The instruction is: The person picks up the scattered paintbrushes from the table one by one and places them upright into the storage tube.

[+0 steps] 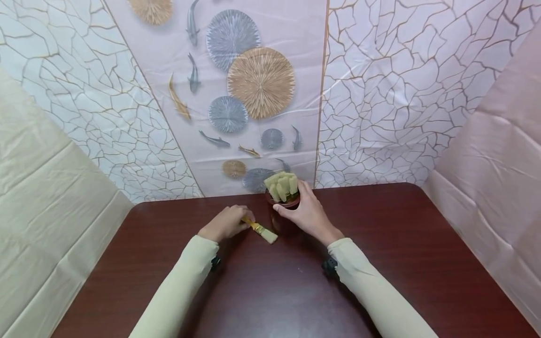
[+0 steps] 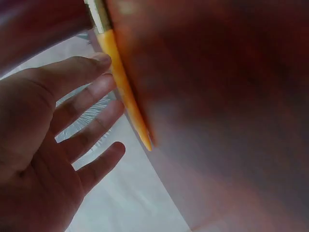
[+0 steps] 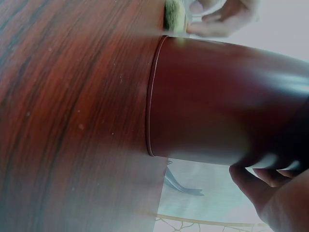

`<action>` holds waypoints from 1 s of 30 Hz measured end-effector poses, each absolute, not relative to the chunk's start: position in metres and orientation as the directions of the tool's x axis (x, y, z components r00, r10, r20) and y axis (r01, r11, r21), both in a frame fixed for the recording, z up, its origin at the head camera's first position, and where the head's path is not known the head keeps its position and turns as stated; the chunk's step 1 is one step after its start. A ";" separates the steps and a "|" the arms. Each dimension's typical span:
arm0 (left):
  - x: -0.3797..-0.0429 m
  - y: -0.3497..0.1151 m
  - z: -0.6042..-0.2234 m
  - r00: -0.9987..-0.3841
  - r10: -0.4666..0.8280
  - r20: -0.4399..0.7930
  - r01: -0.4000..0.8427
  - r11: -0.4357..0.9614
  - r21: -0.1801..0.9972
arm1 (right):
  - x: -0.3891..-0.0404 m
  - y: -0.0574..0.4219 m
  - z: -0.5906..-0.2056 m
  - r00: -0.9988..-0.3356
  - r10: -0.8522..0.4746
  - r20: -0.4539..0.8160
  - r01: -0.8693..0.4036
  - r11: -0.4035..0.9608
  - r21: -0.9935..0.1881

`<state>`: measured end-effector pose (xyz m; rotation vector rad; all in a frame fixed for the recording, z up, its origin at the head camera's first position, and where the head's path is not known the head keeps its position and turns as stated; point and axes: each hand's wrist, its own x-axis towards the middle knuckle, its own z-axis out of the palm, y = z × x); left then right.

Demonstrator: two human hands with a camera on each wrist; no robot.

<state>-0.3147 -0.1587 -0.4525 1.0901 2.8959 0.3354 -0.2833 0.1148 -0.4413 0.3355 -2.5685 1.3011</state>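
In the head view a dark red cup (image 1: 284, 220) stands upright on the table, with several pale-bristled paintbrushes (image 1: 282, 186) bunched at its mouth, bristles up. My right hand (image 1: 310, 212) grips the cup near its rim, thumb in front and fingers round the far right side. Left of the cup lies one flat paintbrush (image 1: 263, 231), its yellow handle (image 2: 121, 79) toward my left hand (image 1: 230, 222) and its bristles pointing right. The left wrist view has my thumb tip and first fingertips right at the handle, fingers extended and spread. The cup's glossy side (image 3: 212, 99) fills the right wrist view.
The dark red wooden table (image 1: 270, 291) reaches back to a patterned cloth wall (image 1: 372, 94). Plain pale cloth panels (image 1: 46, 202) close in the left and right sides. Both forearms wear long pale sleeves (image 1: 372, 286).
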 end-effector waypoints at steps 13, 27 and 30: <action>-0.252 -0.193 -0.454 -0.878 0.475 -0.054 0.429 0.834 0.347 | -0.286 0.114 -0.443 -0.935 -0.102 0.338 -0.333 0.576 -0.747; -0.234 -0.168 -0.451 -0.989 0.145 -0.035 0.107 0.851 0.514 | -0.285 0.115 -0.442 -0.941 -0.108 0.320 -0.322 0.576 -0.752; -0.239 -0.163 -0.450 -0.992 0.121 -0.024 0.093 0.862 0.498 | -0.285 0.114 -0.443 -0.941 -0.107 0.320 -0.321 0.574 -0.753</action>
